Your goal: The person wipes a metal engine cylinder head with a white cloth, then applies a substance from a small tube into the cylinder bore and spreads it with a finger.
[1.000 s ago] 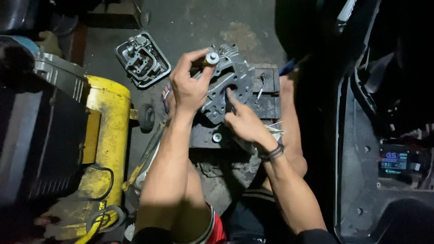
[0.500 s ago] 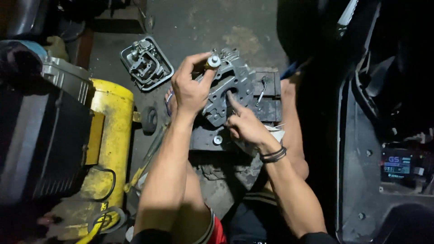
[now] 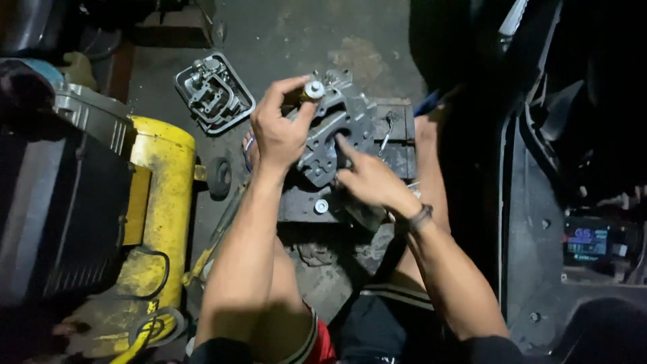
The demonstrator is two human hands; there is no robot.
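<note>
Metal plate, grey and full of holes, lies on a dark block on the workshop floor, just far of the person's knees. The left hand has its fingers pinched around a small round silver cap held at the far left corner of the plate, thumb on the near side. The right hand grips nothing; its fingers are loose, with the forefinger stretched out and pressing on the plate near its big middle hole. It may be steadying the plate, though the dim light makes this hard to judge.

A small silver ring sits on the near edge of the block, apart from both hands. A second grey casting lies on the floor to the far left, and a yellow tank stands at the left.

To seat the cap well, it seems wise to keep it square to its hole, hold the plate down firmly with the right forefinger so it does not rock, and turn gently with the fingertips without forcing it
</note>
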